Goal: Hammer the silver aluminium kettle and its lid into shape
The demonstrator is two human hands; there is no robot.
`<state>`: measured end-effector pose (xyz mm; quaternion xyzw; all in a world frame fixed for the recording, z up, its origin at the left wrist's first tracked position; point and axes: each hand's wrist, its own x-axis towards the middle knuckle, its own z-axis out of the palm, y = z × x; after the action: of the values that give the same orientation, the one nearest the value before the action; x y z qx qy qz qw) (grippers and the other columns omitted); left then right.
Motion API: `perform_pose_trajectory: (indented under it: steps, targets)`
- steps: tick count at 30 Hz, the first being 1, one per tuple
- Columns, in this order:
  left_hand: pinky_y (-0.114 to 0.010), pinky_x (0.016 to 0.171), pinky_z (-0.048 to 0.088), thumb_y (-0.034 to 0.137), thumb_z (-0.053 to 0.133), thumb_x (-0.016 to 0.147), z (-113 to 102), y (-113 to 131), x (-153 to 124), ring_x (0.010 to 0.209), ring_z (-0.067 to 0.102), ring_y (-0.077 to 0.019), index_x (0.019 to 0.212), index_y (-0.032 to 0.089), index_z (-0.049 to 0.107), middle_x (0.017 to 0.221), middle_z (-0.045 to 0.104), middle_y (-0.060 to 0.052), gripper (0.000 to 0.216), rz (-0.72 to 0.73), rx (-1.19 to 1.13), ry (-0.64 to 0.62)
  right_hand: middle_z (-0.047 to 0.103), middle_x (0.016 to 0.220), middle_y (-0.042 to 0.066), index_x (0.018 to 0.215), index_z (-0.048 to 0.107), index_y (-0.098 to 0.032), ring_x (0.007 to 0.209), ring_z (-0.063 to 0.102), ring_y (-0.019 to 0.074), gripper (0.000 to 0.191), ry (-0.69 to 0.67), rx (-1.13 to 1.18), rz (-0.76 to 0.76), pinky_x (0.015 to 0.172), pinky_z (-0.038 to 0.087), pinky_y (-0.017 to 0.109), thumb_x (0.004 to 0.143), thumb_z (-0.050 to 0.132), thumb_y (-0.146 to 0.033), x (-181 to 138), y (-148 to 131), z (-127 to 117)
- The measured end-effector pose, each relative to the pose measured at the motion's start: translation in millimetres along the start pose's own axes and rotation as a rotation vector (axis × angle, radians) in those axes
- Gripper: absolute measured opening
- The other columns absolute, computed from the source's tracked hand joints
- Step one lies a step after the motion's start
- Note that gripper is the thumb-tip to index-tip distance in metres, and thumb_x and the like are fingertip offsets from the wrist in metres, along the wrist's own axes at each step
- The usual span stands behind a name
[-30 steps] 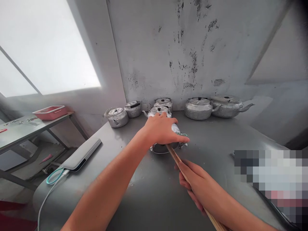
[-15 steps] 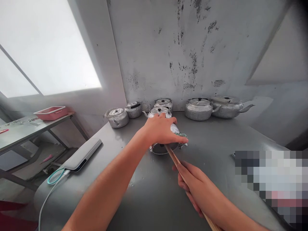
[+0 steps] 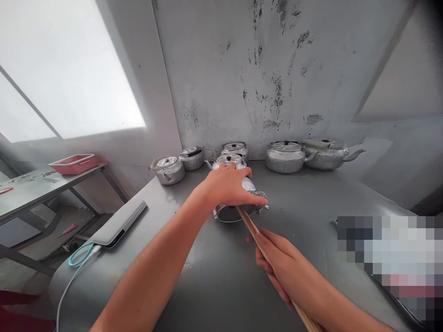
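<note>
A silver kettle [image 3: 248,184] lies tipped on the grey table with its dark round mouth towards me. My left hand [image 3: 230,186] is spread over its upper side, gripping it with the thumb stretched out to the right. Beside the thumb shows a green-and-white wrapped part [image 3: 259,194], maybe the handle. My right hand [image 3: 277,260] is closed around a long wooden stick [image 3: 248,222]. The stick's far end goes into the kettle's mouth, where its tip is hidden. Right behind my left hand stands another silver kettle [image 3: 229,158] with a black lid knob.
More silver kettles line the wall: a small one [image 3: 169,171] at left and larger ones [image 3: 285,157] at right. A grey power bank [image 3: 121,223] with a cable lies at the table's left. A pink basket [image 3: 74,165] sits on a side table. A blurred-out object [image 3: 398,263] is at right.
Hardly anything differs. My left hand and the tipped kettle have shifted very slightly left; the stick stays in the kettle's mouth.
</note>
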<state>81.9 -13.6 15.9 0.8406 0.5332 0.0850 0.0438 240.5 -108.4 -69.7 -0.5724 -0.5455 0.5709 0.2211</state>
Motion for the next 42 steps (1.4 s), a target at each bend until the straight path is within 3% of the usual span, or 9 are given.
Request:
perform_pose_trajectory:
  steps: [7,13,27,30,36,42]
  targets:
    - [-0.042,0.088,0.048,0.089,0.056,0.062,-3,-9,1,0.119,0.052,-0.0346,0.125,0.033,0.053,0.127,0.057,-0.007,0.084,0.012,0.005,-0.023,0.042,0.071,-0.007,0.105,0.050,-0.023,0.038,0.036,0.0066,0.030,-0.075,0.026,0.084,0.032,0.033,0.019,0.101,0.033,-0.048,-2,3,0]
    - [-0.041,0.086,0.048,0.083,0.059,0.067,-2,-7,3,0.109,0.058,-0.0313,0.124,0.033,0.054,0.121,0.061,-0.005,0.076,0.014,0.006,-0.016,0.039,0.074,-0.008,0.105,0.046,-0.026,0.040,0.033,0.0058,0.033,-0.055,0.044,0.031,0.032,0.031,0.018,0.103,0.026,-0.052,1,9,5]
    - [-0.041,0.085,0.050,0.081,0.058,0.069,-1,-4,4,0.106,0.061,-0.0315,0.124,0.032,0.055,0.117,0.064,-0.006,0.075,-0.015,0.050,0.021,0.040,0.074,-0.008,0.106,0.047,-0.026,0.038,0.031,0.0060,0.035,-0.062,0.039,0.001,0.028,0.031,0.017,0.102,0.028,-0.054,5,12,6]
    - [-0.044,0.089,0.049,0.084,0.057,0.067,-2,-4,3,0.109,0.060,-0.0332,0.132,0.032,0.054,0.123,0.063,-0.007,0.083,-0.011,0.081,0.015,0.042,0.072,-0.007,0.105,0.049,-0.024,0.036,0.033,0.0064,0.034,-0.086,0.032,0.062,0.027,0.031,0.018,0.100,0.034,-0.055,2,6,4]
    - [-0.043,0.088,0.051,0.091,0.061,0.055,-9,-7,-1,0.116,0.058,-0.0364,0.142,0.029,0.047,0.136,0.056,-0.011,0.107,-0.008,0.067,-0.076,0.041,0.066,-0.008,0.089,0.048,-0.025,0.036,0.034,0.0079,0.035,0.025,0.108,0.003,0.032,0.035,0.020,0.098,0.035,-0.056,-2,3,3]
    - [-0.040,0.083,0.052,0.094,0.063,0.045,-16,-1,-14,0.125,0.053,-0.0406,0.146,0.028,0.039,0.138,0.054,-0.014,0.123,-0.032,0.039,-0.165,0.040,0.064,-0.007,0.077,0.045,-0.024,0.039,0.034,0.0071,0.036,0.032,0.052,-0.033,0.037,0.035,0.020,0.099,0.035,-0.051,-3,6,5]
